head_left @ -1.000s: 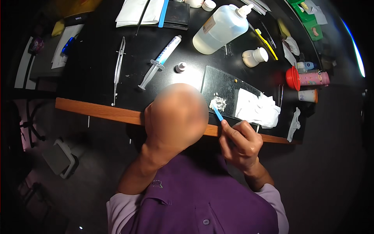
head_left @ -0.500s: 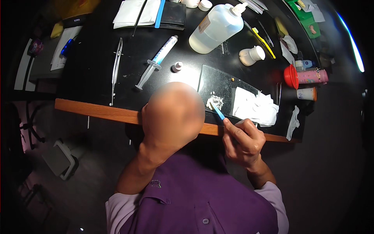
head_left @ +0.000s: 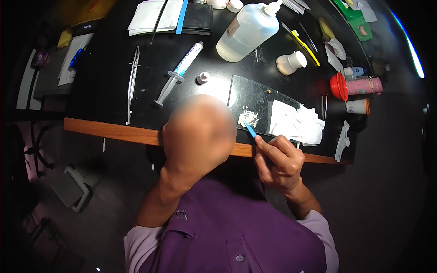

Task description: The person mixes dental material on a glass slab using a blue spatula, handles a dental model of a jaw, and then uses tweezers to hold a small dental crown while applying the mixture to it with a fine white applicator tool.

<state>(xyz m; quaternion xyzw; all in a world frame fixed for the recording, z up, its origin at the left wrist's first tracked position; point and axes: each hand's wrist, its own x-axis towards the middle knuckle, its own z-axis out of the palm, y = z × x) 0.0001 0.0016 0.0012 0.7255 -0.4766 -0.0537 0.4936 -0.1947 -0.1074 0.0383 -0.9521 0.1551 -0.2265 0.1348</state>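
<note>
My right hand (head_left: pixel 280 161) is closed on a slim blue spatula (head_left: pixel 250 130), whose tip touches a smeared white paste (head_left: pixel 248 117) on a dark glass slab (head_left: pixel 246 91). To its left, at the table's front edge, my left hand (head_left: pixel 184 168) is raised; a large blur hides its fingers and anything in them. White crumpled tissue (head_left: pixel 296 120) lies on the slab's right part. Behind the hands are a small bottle (head_left: pixel 203 78) and a white-and-blue syringe (head_left: pixel 180 73).
Metal tweezers (head_left: pixel 133 84) lie at left. A large translucent bottle (head_left: pixel 246 34), a small jar (head_left: pixel 289 63) and a yellow brush (head_left: pixel 305 48) stand or lie at back. A red bowl (head_left: pixel 337 86) and pink bottle (head_left: pixel 364 85) are at right, papers (head_left: pixel 152 16) at back left.
My right hand shifted slightly right, then back left and up, with the spatula still in the white paste. The whole scene has moved slightly left in the view.
</note>
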